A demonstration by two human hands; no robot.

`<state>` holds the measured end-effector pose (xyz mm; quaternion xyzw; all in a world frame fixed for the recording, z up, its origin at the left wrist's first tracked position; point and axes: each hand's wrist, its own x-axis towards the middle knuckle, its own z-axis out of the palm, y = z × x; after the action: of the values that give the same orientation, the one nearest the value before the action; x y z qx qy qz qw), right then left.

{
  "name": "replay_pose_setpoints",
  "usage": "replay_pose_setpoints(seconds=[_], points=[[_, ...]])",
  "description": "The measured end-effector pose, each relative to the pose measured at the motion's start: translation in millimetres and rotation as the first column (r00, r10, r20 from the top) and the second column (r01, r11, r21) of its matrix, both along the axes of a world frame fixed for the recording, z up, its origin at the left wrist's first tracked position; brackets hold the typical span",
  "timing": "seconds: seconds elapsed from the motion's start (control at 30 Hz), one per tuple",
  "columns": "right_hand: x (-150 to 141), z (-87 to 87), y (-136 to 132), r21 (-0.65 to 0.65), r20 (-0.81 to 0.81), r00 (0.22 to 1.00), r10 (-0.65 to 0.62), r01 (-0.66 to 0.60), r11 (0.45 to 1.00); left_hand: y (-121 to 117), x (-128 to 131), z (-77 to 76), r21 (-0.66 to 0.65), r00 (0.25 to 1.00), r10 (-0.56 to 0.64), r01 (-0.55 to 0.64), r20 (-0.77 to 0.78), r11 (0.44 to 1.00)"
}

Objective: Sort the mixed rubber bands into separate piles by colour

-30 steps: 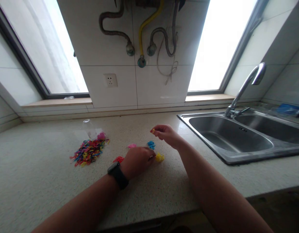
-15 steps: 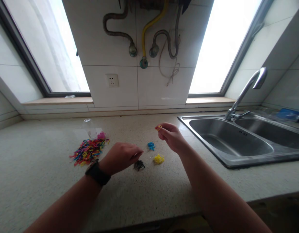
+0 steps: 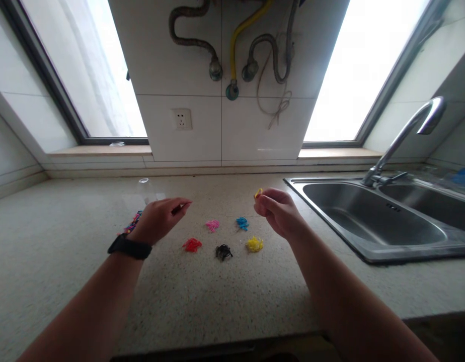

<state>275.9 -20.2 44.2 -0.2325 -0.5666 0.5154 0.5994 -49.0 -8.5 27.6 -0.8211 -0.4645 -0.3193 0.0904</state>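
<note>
Small heaps of tiny rubber bands lie on the speckled counter (image 3: 217, 296): pink (image 3: 212, 225), blue (image 3: 242, 222), red (image 3: 192, 245), black (image 3: 224, 251) and yellow (image 3: 254, 244). My right hand (image 3: 278, 211) is raised above the blue and yellow heaps, pinching a yellow band (image 3: 258, 192) at its fingertips. My left hand (image 3: 159, 217), with a black watch on the wrist, hovers over the mixed pile of bands (image 3: 132, 222) and hides most of it. Its fingers are loosely stretched, with something dark at their tips that I cannot make out.
A steel double sink (image 3: 372, 221) with a tap (image 3: 406, 130) fills the right side. A clear plastic container (image 3: 144, 188) lies behind the mixed pile. A wall socket (image 3: 182, 119), hoses and two windows are at the back.
My left hand has drawn away leftward from the sorted heaps to the mixed pile, uncovering the red, pink and black heaps. My right hand stays raised with the yellow band.
</note>
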Motion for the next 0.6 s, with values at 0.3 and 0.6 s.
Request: replay_pose_setpoints(seconds=[0.3, 0.6], points=[[2, -3.8, 3, -0.038, 0.146, 0.989, -0.001, 0.006, 0.999, 11, -11, -9.4, -0.048, 0.997, 0.066, -0.064, 0.042, 0.997], [17, -1.1, 6, -0.016, 0.541, 0.84, 0.036, -0.033, 0.999, 9, -10, -8.1, -0.072, 0.998, 0.043, -0.04, 0.047, 0.997]])
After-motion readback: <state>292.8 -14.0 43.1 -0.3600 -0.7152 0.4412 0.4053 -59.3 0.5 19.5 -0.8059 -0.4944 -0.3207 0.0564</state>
